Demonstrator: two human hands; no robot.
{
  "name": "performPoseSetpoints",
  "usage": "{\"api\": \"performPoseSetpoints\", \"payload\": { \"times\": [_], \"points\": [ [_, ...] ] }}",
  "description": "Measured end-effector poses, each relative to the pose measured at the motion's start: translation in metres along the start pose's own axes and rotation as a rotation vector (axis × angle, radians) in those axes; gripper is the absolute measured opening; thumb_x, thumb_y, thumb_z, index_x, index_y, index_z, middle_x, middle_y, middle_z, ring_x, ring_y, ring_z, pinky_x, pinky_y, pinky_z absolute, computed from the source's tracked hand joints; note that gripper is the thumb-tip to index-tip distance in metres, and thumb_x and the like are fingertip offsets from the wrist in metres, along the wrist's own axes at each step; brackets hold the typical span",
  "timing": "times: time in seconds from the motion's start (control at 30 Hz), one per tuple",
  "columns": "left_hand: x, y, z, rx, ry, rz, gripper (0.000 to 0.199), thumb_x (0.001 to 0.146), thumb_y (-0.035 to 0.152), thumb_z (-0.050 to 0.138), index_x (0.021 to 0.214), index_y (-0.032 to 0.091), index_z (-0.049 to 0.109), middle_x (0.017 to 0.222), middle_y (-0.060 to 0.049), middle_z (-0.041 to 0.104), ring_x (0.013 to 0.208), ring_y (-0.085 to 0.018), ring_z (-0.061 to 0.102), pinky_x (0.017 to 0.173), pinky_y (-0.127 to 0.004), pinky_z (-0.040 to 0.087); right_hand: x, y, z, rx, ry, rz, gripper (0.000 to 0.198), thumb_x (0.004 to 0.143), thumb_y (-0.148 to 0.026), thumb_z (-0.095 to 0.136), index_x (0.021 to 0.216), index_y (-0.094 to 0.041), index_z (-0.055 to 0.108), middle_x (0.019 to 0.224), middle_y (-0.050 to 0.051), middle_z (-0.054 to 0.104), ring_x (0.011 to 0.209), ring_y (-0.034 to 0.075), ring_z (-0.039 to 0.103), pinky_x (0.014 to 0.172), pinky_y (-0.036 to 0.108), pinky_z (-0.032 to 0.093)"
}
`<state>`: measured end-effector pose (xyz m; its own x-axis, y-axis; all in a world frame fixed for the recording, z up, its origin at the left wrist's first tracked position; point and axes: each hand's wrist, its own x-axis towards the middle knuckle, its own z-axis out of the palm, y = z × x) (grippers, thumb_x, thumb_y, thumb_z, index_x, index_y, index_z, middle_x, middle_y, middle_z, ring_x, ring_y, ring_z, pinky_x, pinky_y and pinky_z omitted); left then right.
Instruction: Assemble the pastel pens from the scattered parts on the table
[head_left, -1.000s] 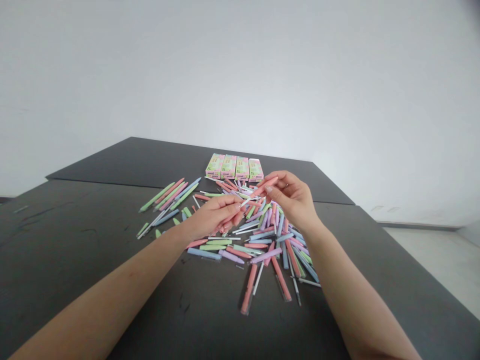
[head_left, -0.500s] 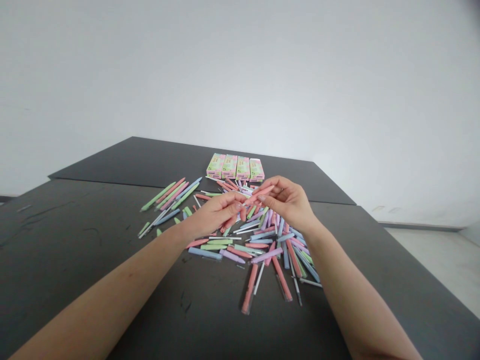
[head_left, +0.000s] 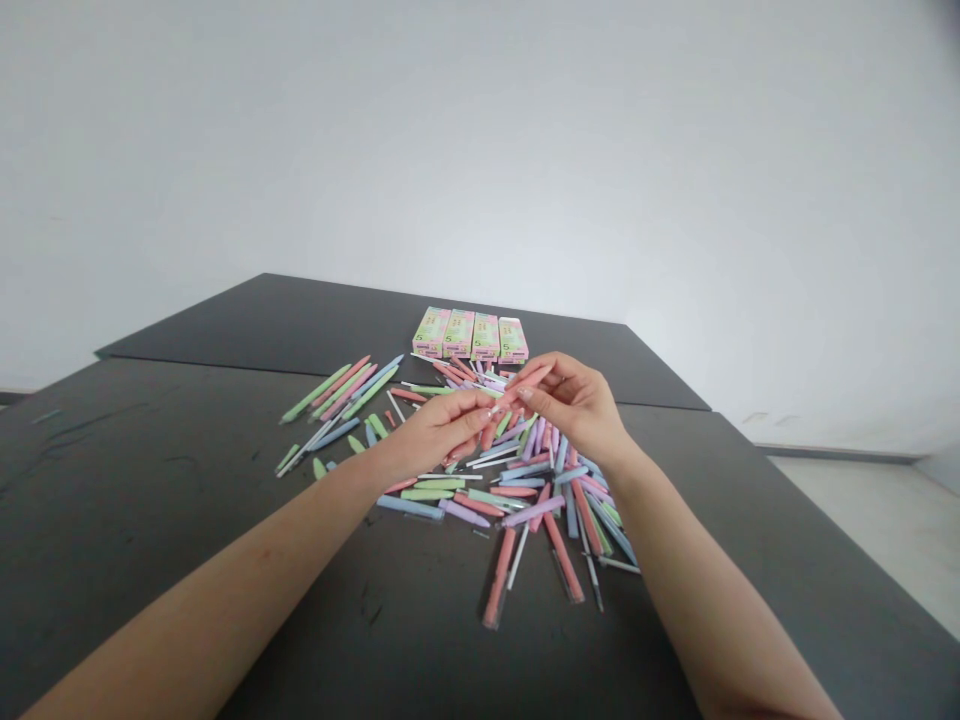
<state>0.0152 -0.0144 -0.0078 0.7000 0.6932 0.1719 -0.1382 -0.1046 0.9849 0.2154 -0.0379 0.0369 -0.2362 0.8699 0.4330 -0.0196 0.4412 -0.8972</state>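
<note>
Over the heap of pen parts, my right hand [head_left: 574,405] pinches a coral pen barrel [head_left: 534,378] between thumb and fingers, its tip pointing up and to the right. My left hand [head_left: 439,428] is closed at the lower left end of that same barrel, thumb against fingers; exactly what its fingertips cover is partly hidden. Below and around both hands lie loose pen barrels in coral, green, blue and purple, among them a purple barrel [head_left: 534,511] and a coral barrel with a clear end [head_left: 500,580]. Thin white refills [head_left: 518,557] are mixed in.
Several pink and green boxes [head_left: 460,332] stand in a row behind the heap. To the left, several pens [head_left: 315,392] lie side by side at a slant, with white refills nearby. The black tabletop [head_left: 187,480] meets a pale wall at the back.
My left hand has shifted slightly, its fingers closing nearer the coral barrel's end. My right hand stays almost in place with the barrel turned a little. The heap looks the same.
</note>
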Motion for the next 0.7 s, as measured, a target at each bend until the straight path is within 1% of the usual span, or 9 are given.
{"api": "performPoseSetpoints", "payload": {
  "times": [0.17,0.27,0.4,0.5,0.6,0.7],
  "points": [
    [-0.001,0.004,0.002,-0.04,0.004,-0.005,0.021,0.093,0.036,0.052,0.089,0.015,0.054,0.074,0.001,0.057,0.045,-0.002,0.035,0.04,-0.017,0.025,0.0,-0.005,-0.001,-0.045,0.024,-0.056,0.016,0.082,-0.031,0.07,0.091,-0.019,0.065,0.08,0.004,0.07,0.069,0.013,0.063,0.059,0.026,0.051],
    [-0.001,0.006,0.002,-0.043,0.002,-0.019,0.02,0.092,0.035,0.053,0.089,0.015,0.055,0.073,0.001,0.057,0.044,-0.002,0.034,0.039,-0.017,0.023,0.0,-0.006,-0.004,-0.04,0.071,-0.079,0.013,0.084,-0.032,0.067,0.089,-0.02,0.066,0.078,0.003,0.069,0.064,0.012,0.06,0.056,0.027,0.05],
    [-0.001,0.005,0.0,-0.047,-0.002,-0.036,0.021,0.091,0.035,0.053,0.091,0.014,0.056,0.073,0.0,0.057,0.044,-0.002,0.034,0.039,-0.018,0.021,0.0,-0.006,-0.007,0.015,0.175,-0.087,0.015,0.084,-0.035,0.066,0.091,-0.021,0.065,0.083,0.004,0.07,0.062,0.013,0.059,0.053,0.028,0.049],
    [-0.001,0.003,-0.001,-0.06,-0.001,-0.034,0.021,0.092,0.035,0.053,0.093,0.014,0.057,0.073,0.0,0.058,0.044,-0.002,0.034,0.039,-0.018,0.021,0.001,-0.007,-0.009,0.072,0.211,-0.085,0.014,0.085,-0.034,0.065,0.091,-0.022,0.064,0.088,0.004,0.07,0.061,0.012,0.058,0.053,0.028,0.047],
    [-0.001,0.002,-0.001,-0.062,0.0,-0.036,0.021,0.091,0.034,0.053,0.092,0.013,0.057,0.072,0.0,0.058,0.044,-0.002,0.034,0.039,-0.017,0.021,0.003,-0.009,-0.013,0.115,0.252,-0.092,0.013,0.086,-0.034,0.064,0.09,-0.022,0.064,0.087,0.004,0.069,0.062,0.012,0.058,0.052,0.026,0.045],
    [-0.001,0.002,-0.001,-0.058,0.007,-0.039,0.022,0.091,0.036,0.054,0.088,0.013,0.056,0.071,0.0,0.058,0.044,-0.002,0.033,0.039,-0.018,0.021,0.006,-0.009,-0.017,0.152,0.322,-0.102,0.015,0.086,-0.037,0.061,0.09,-0.022,0.062,0.083,0.003,0.066,0.064,0.012,0.058,0.052,0.025,0.044]
  ]
}}
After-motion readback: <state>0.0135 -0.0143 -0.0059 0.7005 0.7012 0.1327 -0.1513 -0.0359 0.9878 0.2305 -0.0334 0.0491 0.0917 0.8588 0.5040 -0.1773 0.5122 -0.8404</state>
